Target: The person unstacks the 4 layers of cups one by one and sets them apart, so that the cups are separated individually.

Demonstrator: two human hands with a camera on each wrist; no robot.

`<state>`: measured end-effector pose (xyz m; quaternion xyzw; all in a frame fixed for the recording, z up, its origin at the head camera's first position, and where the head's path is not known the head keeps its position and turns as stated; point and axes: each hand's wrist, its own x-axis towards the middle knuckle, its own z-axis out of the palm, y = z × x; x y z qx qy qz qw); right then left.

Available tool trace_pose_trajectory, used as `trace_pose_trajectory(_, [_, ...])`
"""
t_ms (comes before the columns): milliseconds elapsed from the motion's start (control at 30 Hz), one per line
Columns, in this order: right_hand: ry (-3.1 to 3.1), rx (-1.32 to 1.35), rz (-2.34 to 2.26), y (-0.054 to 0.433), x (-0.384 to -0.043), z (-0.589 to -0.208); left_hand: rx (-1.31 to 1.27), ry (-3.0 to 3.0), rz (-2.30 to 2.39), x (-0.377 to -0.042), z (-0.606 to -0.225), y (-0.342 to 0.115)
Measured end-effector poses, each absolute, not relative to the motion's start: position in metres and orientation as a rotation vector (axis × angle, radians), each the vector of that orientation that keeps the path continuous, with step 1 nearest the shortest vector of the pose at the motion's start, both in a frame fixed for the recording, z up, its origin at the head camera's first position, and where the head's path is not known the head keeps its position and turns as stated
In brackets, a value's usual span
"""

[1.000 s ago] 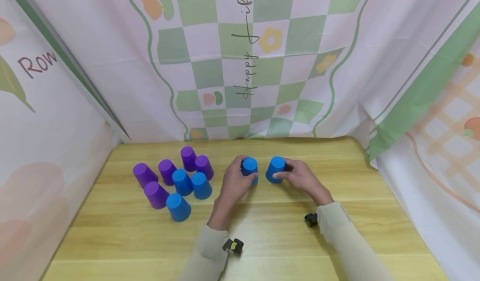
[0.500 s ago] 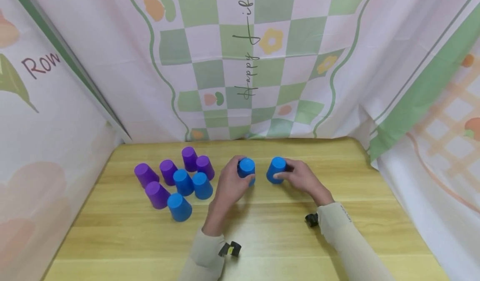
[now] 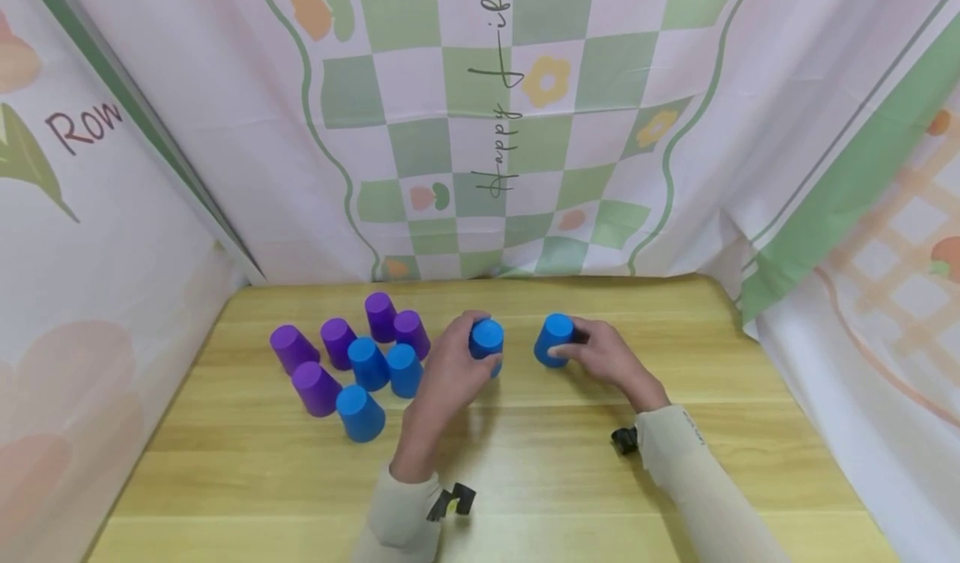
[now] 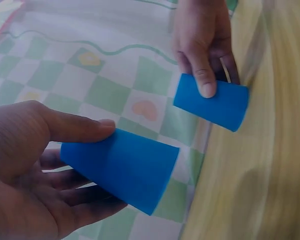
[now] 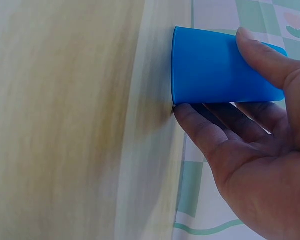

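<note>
In the head view my left hand [image 3: 453,371] grips an upside-down blue cup [image 3: 487,339] near the middle of the table. Thumb on one side and fingers on the other hold this cup [image 4: 125,167] in the left wrist view. My right hand [image 3: 606,356] holds a second upside-down blue cup [image 3: 553,342], a short gap to the right of the first. The right wrist view has the thumb across the wall of that cup [image 5: 220,67], with the fingers along its other side. Whether either rim touches the table I cannot tell.
Left of my hands stand several upside-down purple cups [image 3: 316,389] and three blue cups [image 3: 361,414], close together. The nearest blue one [image 3: 404,371] is right beside my left hand. A printed curtain [image 3: 487,171] hangs along the back edge of the wooden table [image 3: 555,496].
My left hand has moved a little to the left with its blue cup, widening the gap between the two held cups. The right hand and its cup have hardly moved.
</note>
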<state>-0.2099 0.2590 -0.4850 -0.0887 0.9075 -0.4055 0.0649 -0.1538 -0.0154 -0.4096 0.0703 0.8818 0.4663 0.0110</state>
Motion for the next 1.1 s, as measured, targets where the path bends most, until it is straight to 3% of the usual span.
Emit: trace_pose_trajectory(1100, [2.727, -0.279, -1.235, 0.260, -0.211, -0.486, 0.439, 2.799, 1.079, -0.134, -0.390, -0.070])
